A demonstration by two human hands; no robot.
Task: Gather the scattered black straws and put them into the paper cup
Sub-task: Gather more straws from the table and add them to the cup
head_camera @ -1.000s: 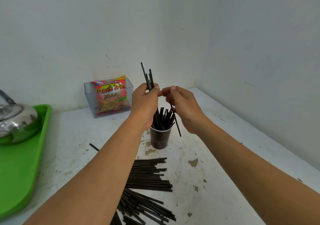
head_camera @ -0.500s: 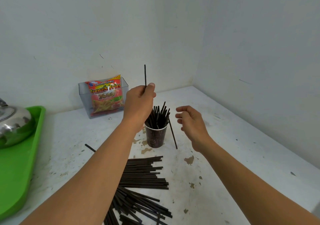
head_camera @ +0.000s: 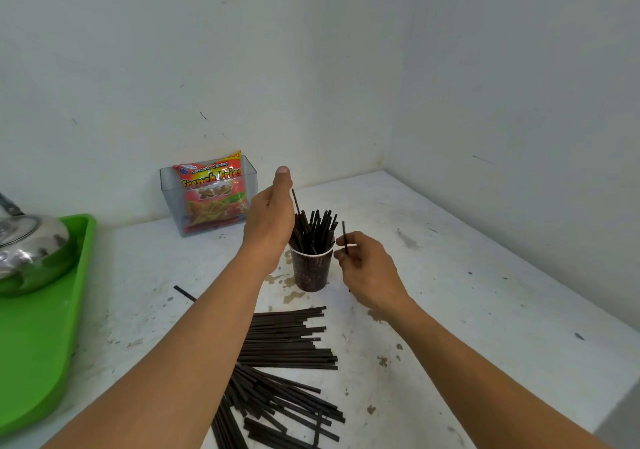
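A dark paper cup [head_camera: 311, 273] stands on the white table and holds several black straws [head_camera: 314, 229] upright. My left hand [head_camera: 269, 218] hovers just left of the cup's rim with its thumb straight up; one straw leans beside it into the cup, and its fingers are hidden behind the hand. My right hand [head_camera: 367, 270], right of the cup, pinches a single black straw [head_camera: 345, 237] that stands outside the cup. Several loose straws [head_camera: 289, 341] lie in a row in front of the cup, with a messier pile [head_camera: 277, 410] nearer me. One stray straw [head_camera: 185, 293] shows left of my forearm.
A green tray [head_camera: 41, 331] at the left carries a metal kettle [head_camera: 29, 251]. A clear box with a French fries snack bag [head_camera: 212, 199] stands at the back wall. Walls close the back and right sides; the table's corner is at lower right.
My left hand has lowered to the cup and let go of its straw, thumb now raised. My right hand moved in and took hold of the straw standing beside the cup.
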